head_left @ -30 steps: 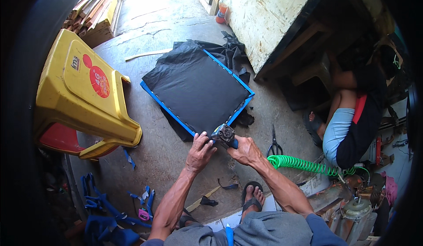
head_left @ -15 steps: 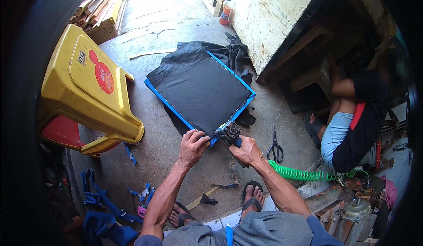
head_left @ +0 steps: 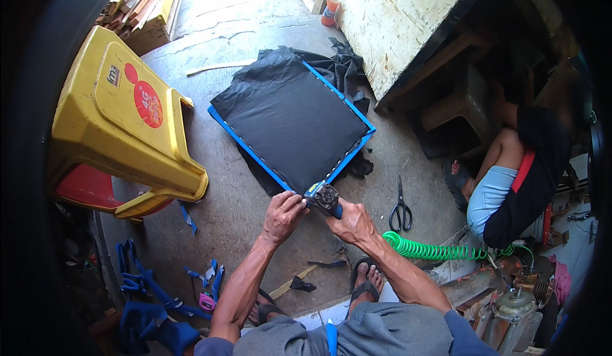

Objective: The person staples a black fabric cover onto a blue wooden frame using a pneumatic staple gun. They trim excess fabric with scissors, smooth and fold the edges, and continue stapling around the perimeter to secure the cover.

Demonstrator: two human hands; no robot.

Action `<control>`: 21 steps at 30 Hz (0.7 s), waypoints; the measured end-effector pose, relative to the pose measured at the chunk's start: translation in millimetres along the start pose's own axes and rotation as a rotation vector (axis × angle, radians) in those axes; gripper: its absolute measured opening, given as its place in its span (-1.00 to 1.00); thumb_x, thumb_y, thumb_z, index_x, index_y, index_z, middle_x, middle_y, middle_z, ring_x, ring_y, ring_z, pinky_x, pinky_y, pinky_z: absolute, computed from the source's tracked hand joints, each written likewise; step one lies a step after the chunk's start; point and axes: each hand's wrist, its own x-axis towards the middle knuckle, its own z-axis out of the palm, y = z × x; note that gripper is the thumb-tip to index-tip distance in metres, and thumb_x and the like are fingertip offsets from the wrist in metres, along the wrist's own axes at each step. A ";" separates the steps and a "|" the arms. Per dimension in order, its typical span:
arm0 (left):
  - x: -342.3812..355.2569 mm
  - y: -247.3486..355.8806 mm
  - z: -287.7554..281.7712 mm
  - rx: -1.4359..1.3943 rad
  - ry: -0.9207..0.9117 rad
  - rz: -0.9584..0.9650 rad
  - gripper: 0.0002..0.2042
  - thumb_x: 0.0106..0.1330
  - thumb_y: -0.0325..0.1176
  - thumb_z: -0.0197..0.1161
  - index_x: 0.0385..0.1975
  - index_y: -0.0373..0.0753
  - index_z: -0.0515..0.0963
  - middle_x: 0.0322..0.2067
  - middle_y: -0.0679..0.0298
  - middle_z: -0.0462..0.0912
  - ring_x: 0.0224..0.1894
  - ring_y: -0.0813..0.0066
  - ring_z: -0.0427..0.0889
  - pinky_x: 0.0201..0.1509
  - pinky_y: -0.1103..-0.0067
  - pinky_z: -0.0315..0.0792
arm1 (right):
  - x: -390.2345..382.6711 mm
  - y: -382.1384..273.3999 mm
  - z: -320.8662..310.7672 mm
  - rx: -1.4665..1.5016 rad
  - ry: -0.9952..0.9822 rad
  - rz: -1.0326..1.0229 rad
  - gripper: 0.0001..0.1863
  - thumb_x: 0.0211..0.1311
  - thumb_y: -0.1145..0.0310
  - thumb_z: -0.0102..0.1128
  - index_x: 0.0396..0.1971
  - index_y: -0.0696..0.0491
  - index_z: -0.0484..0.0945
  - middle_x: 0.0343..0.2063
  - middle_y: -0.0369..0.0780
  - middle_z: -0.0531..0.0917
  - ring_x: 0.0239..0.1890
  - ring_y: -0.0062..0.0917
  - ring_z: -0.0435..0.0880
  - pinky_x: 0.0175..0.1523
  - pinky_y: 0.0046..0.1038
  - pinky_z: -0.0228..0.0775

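Observation:
A square panel wrapped in blue material, with black cloth (head_left: 290, 123) stapled over its face, lies on the floor in front of me. Its blue edge (head_left: 344, 101) shows along several sides, and staples run near the rim. At the near corner, my left hand (head_left: 284, 215) has its fingers closed on the edge of the cloth. My right hand (head_left: 354, 221) is wrapped round the handle of an air staple gun (head_left: 324, 196). The gun's head is over that same corner, close to my left fingertips, and hides the spot beneath it.
A yellow plastic stool (head_left: 127, 113) stands left. Scissors (head_left: 400, 212) and a green coiled hose (head_left: 433, 249) lie right, near a crouching person (head_left: 503, 184). Blue scraps (head_left: 150, 286) and a pink tape measure (head_left: 206, 302) lie lower left. A bottle (head_left: 330, 6) stands beside a pale board (head_left: 395, 30).
The staple gun has shifted slightly left and is turned, its head nearer my left fingers at the corner. My left hand has moved a little right along the edge.

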 end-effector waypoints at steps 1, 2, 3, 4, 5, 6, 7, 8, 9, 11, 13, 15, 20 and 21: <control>-2.0 -1.9 -1.1 0.002 -0.015 0.007 -0.72 0.09 -0.38 0.55 -0.18 -0.24 0.72 -0.10 0.27 0.69 0.11 0.22 0.60 0.19 0.34 0.49 | 0.4 -4.0 0.0 -0.017 -0.006 0.014 -0.59 0.09 0.24 0.27 -0.08 0.15 0.64 -0.41 0.18 0.71 -0.26 0.15 0.74 -0.13 -0.08 0.57; -4.2 -3.0 -2.0 0.004 -0.031 0.013 -0.72 0.09 -0.38 0.55 -0.19 -0.24 0.72 -0.10 0.27 0.69 0.11 0.23 0.60 0.19 0.34 0.49 | -0.8 -1.8 2.8 -0.017 -0.016 0.006 -0.60 0.09 0.24 0.27 -0.09 0.14 0.65 -0.41 0.18 0.71 -0.27 0.15 0.74 -0.13 -0.08 0.57; -1.3 -1.6 -1.9 -0.013 -0.023 0.000 -0.73 0.11 -0.38 0.53 -0.17 -0.24 0.73 -0.11 0.27 0.69 0.10 0.24 0.61 0.20 0.35 0.50 | 0.9 0.5 2.3 -0.020 -0.012 -0.013 -0.61 0.09 0.24 0.27 -0.10 0.14 0.65 -0.41 0.18 0.70 -0.28 0.14 0.74 -0.13 -0.08 0.58; -0.8 -1.4 -5.0 -0.025 -0.034 0.001 -0.72 0.12 -0.38 0.53 -0.17 -0.23 0.73 -0.10 0.27 0.69 0.11 0.24 0.61 0.20 0.35 0.50 | 1.1 2.1 1.0 -0.022 -0.008 -0.031 -0.62 0.09 0.25 0.27 -0.11 0.14 0.66 -0.41 0.18 0.70 -0.28 0.14 0.74 -0.13 -0.08 0.58; -0.9 -1.5 -9.0 -0.037 -0.046 0.001 -0.72 0.12 -0.37 0.53 -0.16 -0.23 0.73 -0.10 0.27 0.69 0.11 0.24 0.61 0.20 0.34 0.50 | 0.1 2.8 -0.7 0.000 0.003 -0.009 -0.63 0.09 0.25 0.27 -0.13 0.15 0.66 -0.43 0.15 0.71 -0.33 0.07 0.75 -0.15 -0.12 0.58; 0.2 1.8 -15.1 -0.053 -0.063 -0.008 -0.72 0.13 -0.37 0.53 -0.15 -0.23 0.73 -0.09 0.27 0.69 0.11 0.24 0.61 0.20 0.34 0.50 | -3.4 4.2 0.0 0.023 0.004 0.020 -0.64 0.10 0.25 0.27 -0.15 0.16 0.67 -0.46 0.12 0.72 -0.37 -0.01 0.77 -0.18 -0.15 0.59; 4.2 1.5 -20.3 -0.058 -0.069 -0.006 -0.75 0.18 -0.36 0.51 -0.15 -0.24 0.73 -0.09 0.24 0.70 0.09 0.23 0.63 0.20 0.34 0.50 | -7.2 6.3 0.2 0.045 0.005 0.050 -0.64 0.10 0.25 0.27 -0.17 0.17 0.67 -0.48 0.09 0.72 -0.41 -0.08 0.78 -0.21 -0.18 0.59; 9.9 1.4 -23.5 -0.098 -0.067 -0.033 -0.77 0.21 -0.37 0.49 -0.16 -0.25 0.74 -0.11 0.24 0.71 0.08 0.23 0.64 0.20 0.35 0.50 | -12.1 9.9 -2.4 0.109 0.030 0.058 -0.65 0.09 0.26 0.28 -0.20 0.19 0.68 -0.50 0.04 0.72 -0.44 -0.21 0.76 -0.24 -0.22 0.58; 16.0 1.3 -29.2 -0.135 -0.066 -0.060 -0.80 0.23 -0.38 0.47 -0.17 -0.25 0.74 -0.12 0.23 0.72 0.07 0.23 0.64 0.19 0.35 0.50 | -19.0 13.1 -7.0 0.176 0.055 0.063 -0.66 0.09 0.26 0.28 -0.22 0.20 0.68 -0.52 -0.02 0.72 -0.47 -0.33 0.73 -0.27 -0.27 0.57; 31.2 -0.8 -37.6 -0.219 -0.128 -0.119 -0.89 0.33 -0.44 0.37 -0.23 -0.28 0.73 -0.20 0.18 0.75 -0.01 0.22 0.67 0.14 0.36 0.52 | -27.2 35.2 -9.8 0.297 0.101 0.045 -0.69 0.07 0.29 0.30 -0.30 0.24 0.68 -0.58 -0.22 0.67 -0.50 -0.65 0.60 -0.39 -0.39 0.50; 38.5 -17.7 -43.0 -0.246 -0.109 -0.160 -0.91 0.34 -0.45 0.34 -0.25 -0.29 0.72 -0.23 0.17 0.75 -0.06 0.21 0.67 0.10 0.36 0.53 | -32.5 48.1 -14.1 0.302 0.122 0.087 -0.71 0.07 0.30 0.30 -0.33 0.25 0.67 -0.60 -0.23 0.66 -0.52 -0.65 0.59 -0.42 -0.39 0.47; 59.5 -31.9 -46.3 -0.251 -0.023 -0.164 -0.93 0.34 -0.47 0.31 -0.31 -0.31 0.70 -0.26 0.13 0.74 -0.12 0.18 0.67 0.03 0.34 0.54 | -36.5 62.8 -16.4 0.317 0.184 0.127 -0.72 0.07 0.31 0.30 -0.39 0.27 0.66 -0.64 -0.26 0.63 -0.55 -0.65 0.57 -0.46 -0.41 0.43; 111.3 -134.8 -53.5 0.323 0.207 -0.293 -0.69 0.39 -0.32 0.31 0.05 -0.31 0.58 0.04 -0.07 0.60 0.12 -0.04 0.56 0.27 0.20 0.42 | -40.9 53.7 -31.0 0.294 0.150 0.213 -0.67 0.06 0.27 0.33 -0.39 0.29 0.65 -0.64 -0.22 0.63 -0.55 -0.62 0.58 -0.42 -0.39 0.44; 120.6 -162.2 -58.9 0.452 0.219 -0.319 -0.59 0.41 -0.21 0.32 0.15 -0.32 0.54 0.13 -0.12 0.55 0.19 -0.08 0.54 0.33 0.19 0.39 | -40.3 55.3 -30.9 0.275 0.131 0.189 -0.66 0.06 0.25 0.33 -0.38 0.29 0.66 -0.64 -0.20 0.63 -0.54 -0.60 0.59 -0.40 -0.37 0.46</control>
